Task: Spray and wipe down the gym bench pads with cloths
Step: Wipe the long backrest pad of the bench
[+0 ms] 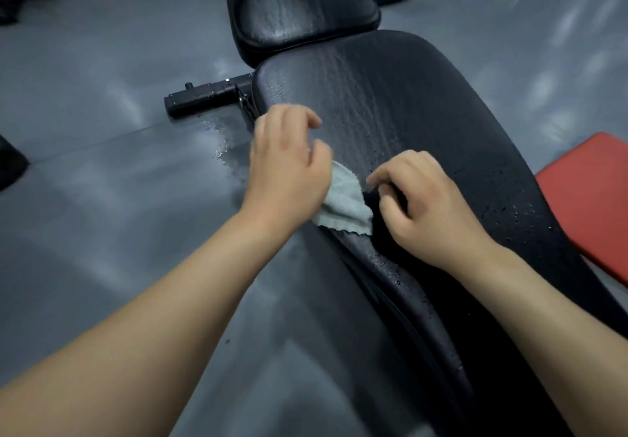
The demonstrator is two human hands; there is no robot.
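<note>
Fingers (307, 118) of the left hand (289, 171) are curled loosely with a gap between thumb and forefinger, hovering over the near-left edge of the long black leather-look back pad (407, 103). Whether they grip anything cannot be told; the pale grey-green cloth with a zigzag edge (345, 203) runs under the palm side of that hand. Right hand (431, 208) sits just beside it, fingers bent inward and fingertips pressed down at the cloth's right edge, over a dark patch that may be a second, black cloth, though that is too dark to make out.

Around them: a shorter black seat pad (299, 8) stands beyond the long pad, tilted and nearly touching its far end. A black steel frame bar (207, 94) juts out to the left at floor level below the pad's far-left corner. Water droplets bead on the pad's right half and along its near-left rim, and a small wet patch (221, 151) shines on the grey glossy floor (102, 96) just left of the hands. A red padded surface (591, 202) lies at the right edge, beside the long pad.

The cloth lies crumpled on the pad between the two hands, touching both.
</note>
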